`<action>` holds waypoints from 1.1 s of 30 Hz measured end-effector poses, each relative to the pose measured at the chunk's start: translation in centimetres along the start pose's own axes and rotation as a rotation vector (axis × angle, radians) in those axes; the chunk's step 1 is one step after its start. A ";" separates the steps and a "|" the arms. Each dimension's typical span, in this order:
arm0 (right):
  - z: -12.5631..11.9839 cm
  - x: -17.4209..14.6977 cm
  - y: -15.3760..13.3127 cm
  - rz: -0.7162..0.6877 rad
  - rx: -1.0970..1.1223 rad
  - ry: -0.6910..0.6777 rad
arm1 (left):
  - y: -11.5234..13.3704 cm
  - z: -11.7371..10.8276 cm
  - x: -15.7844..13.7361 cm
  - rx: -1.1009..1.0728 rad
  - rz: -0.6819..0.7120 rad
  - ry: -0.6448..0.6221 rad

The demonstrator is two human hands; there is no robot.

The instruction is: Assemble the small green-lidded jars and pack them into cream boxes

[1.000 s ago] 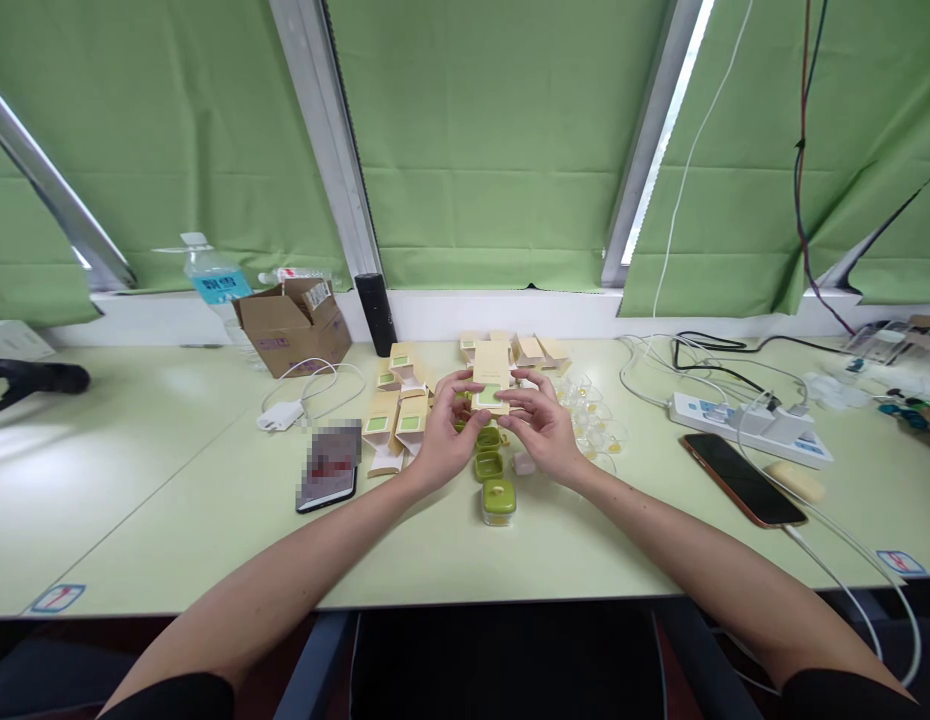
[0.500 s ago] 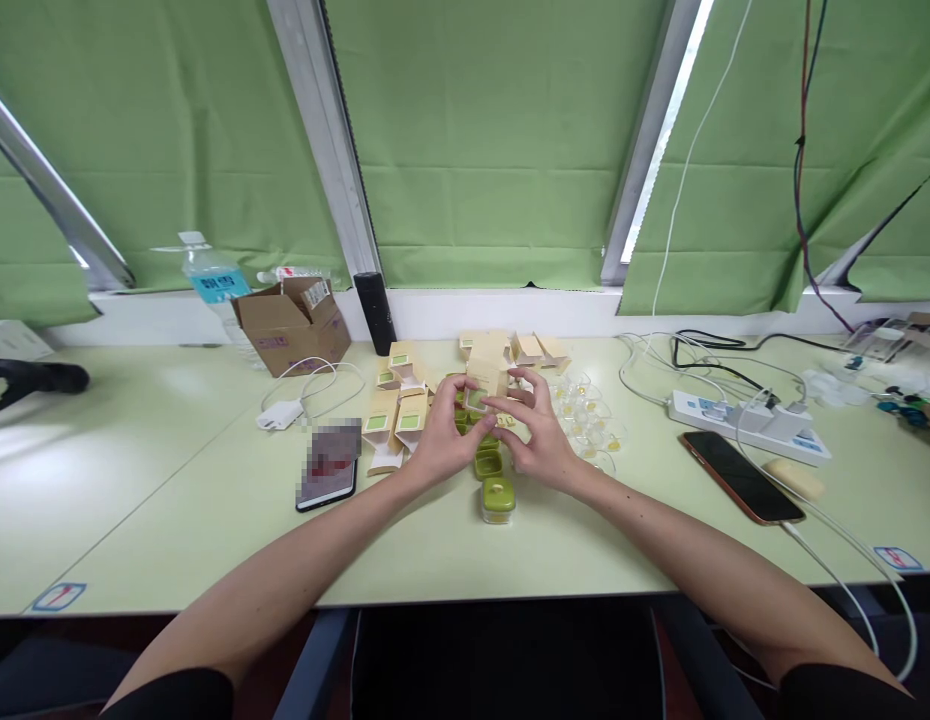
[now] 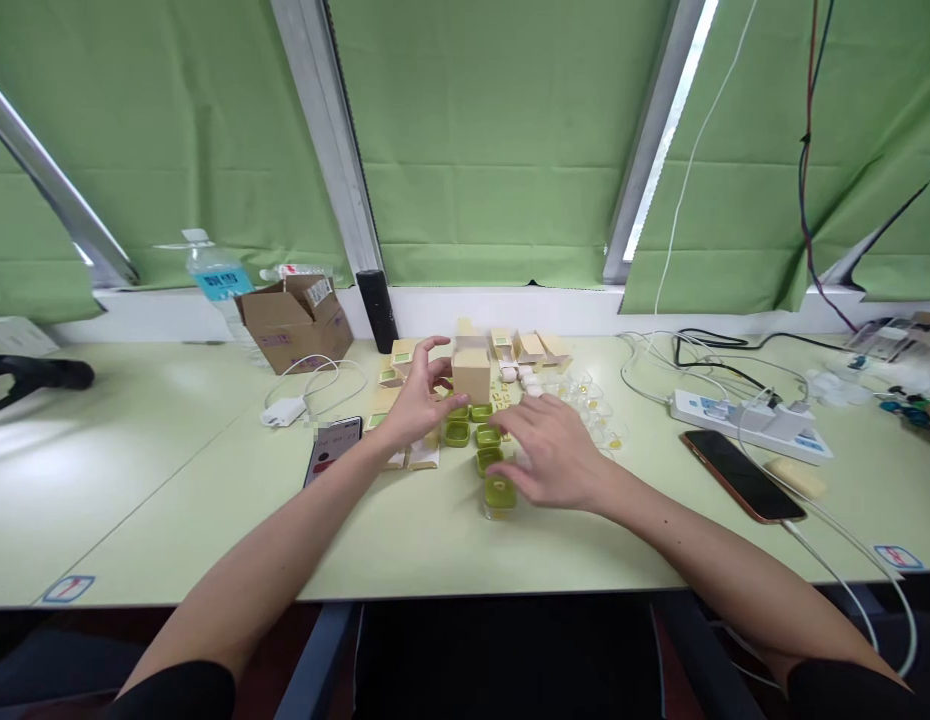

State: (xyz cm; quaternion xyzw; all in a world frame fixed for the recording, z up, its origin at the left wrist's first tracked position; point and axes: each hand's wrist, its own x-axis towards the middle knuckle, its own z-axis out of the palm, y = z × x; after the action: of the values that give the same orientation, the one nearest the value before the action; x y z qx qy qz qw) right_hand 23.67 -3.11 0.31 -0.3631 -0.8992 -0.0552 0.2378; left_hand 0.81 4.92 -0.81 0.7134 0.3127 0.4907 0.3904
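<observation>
In my left hand is a small beige carton, held above the table with the thumb at its lower edge. My right hand is nearer to me, slightly smeared, with thumb and fingers apart. Its thumb is over or against the green lid of a small clear container; whether they touch I cannot tell. Between my hands stand several green square lids. Small yellowish pieces lie behind them. Clear little cups are grouped to the right, partly behind my right hand.
Open beige cartons stand at the back, others left beneath my left arm. A phone lies left and a dark phone right, near a power strip with cables. A brown cardboard box and black cylinder stand behind.
Both hands were together at the carton and a small clear piece. Now my left hand alone holds the carton, turned and raised, while my right hand has come down toward the lidded container.
</observation>
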 end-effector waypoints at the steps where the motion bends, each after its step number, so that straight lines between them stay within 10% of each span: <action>1: -0.4 -0.1 -0.6 0.001 -0.043 -0.111 | 0.0 -0.5 0.2 -0.040 -0.014 -0.054; 5: -0.4 -0.6 -2.0 -0.015 -0.124 -0.385 | -0.1 -1.6 0.4 -0.145 -0.099 -0.194; 12: 0.6 -1.1 -2.1 0.000 -0.083 -0.432 | -1.4 -0.8 0.4 -0.342 -0.073 -0.182; 21: -3.5 0.4 1.1 -0.011 0.513 0.252 | -0.9 0.5 -0.4 -0.510 -0.271 -0.341; 33: -1.3 4.5 3.2 -0.004 0.553 0.349 | -0.6 1.4 -1.1 -0.637 -0.369 -0.290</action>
State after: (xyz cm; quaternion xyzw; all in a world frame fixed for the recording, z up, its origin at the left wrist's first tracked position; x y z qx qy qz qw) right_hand 23.53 1.73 3.31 -0.2680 -0.8266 0.1294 0.4777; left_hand 1.75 4.00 -2.10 0.5501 0.2094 0.3789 0.7141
